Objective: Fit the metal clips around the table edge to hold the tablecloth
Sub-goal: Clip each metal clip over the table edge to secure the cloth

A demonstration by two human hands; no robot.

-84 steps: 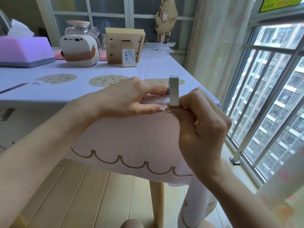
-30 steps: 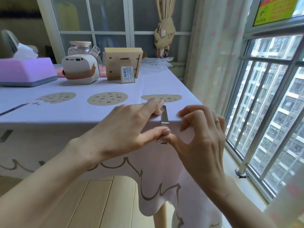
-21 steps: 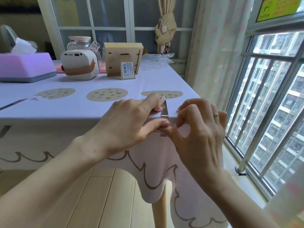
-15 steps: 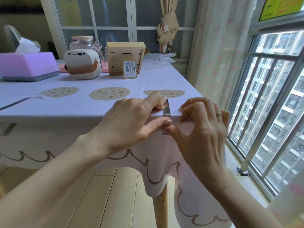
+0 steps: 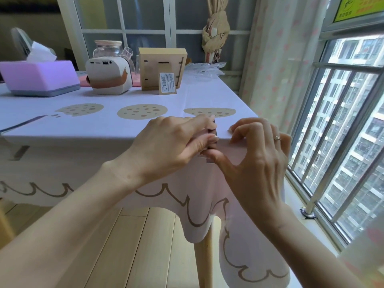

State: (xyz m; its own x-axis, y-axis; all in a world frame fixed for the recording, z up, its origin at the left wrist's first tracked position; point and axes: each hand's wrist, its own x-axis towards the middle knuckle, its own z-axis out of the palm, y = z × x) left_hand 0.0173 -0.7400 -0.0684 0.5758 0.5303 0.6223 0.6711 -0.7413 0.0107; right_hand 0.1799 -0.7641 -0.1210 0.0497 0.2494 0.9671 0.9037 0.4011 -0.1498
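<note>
Head view: metal clip [image 5: 215, 133] is seated over the near edge of the bench [image 5: 204, 267], close to the right corner, on top of the tablecloth [image 5: 99, 129]. Only a dark sliver is seen between the fingers, plus a short grey end below the thumbs.
Left hand [image 5: 170, 142] is clamped on the clip, with the index finger laid over the top and the thumb against the front.
Right hand [image 5: 255, 163] is curled, fingertips [image 5: 232, 129] set on the tablecloth just right of the clip, thumb pressed on the clip's front face under the edge. Thumbs are touching.
Ring [image 5: 277, 138] is worn on the right hand.
Scalloped hem is hung well below the edge.
At the far side are placed a purple tissue box [image 5: 39, 77], a white-and-brown device [image 5: 108, 79], a glass jar [image 5: 108, 48] behind it, and a wooden box [image 5: 162, 65] with a barcode card [image 5: 167, 83] in front.
Curtain [image 5: 270, 59] and barred window [image 5: 342, 121] are seen to the right.
</note>
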